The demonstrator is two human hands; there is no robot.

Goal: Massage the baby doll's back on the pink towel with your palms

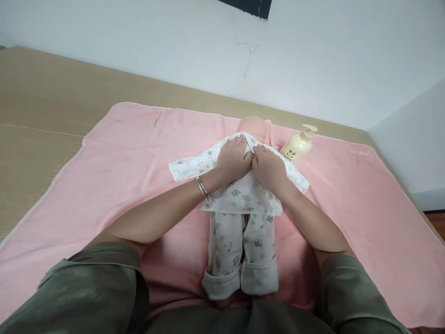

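A baby doll (pixel 253 126) lies on its back, its bald head at the far side, dressed in a white printed baby shirt (pixel 239 195) and matching pants (pixel 225 243) with turned-up cuffs. At the shirt's neckline, my left hand (pixel 233 160) is closed on the fabric, its fingers bent over the collar. My right hand (pixel 269 166) grips the collar right beside it, and the two thumbs nearly meet at the middle of the chest. Both sleeves of the shirt spread out to the sides. The doll's arms and feet are hidden by cloth.
A pink blanket (pixel 139 148) lies under the doll on a wooden table (pixel 45 93). Right of the doll's head, a cream pump bottle (pixel 298 144) leans near the right sleeve. Behind the table rises a white wall (pixel 194 51).
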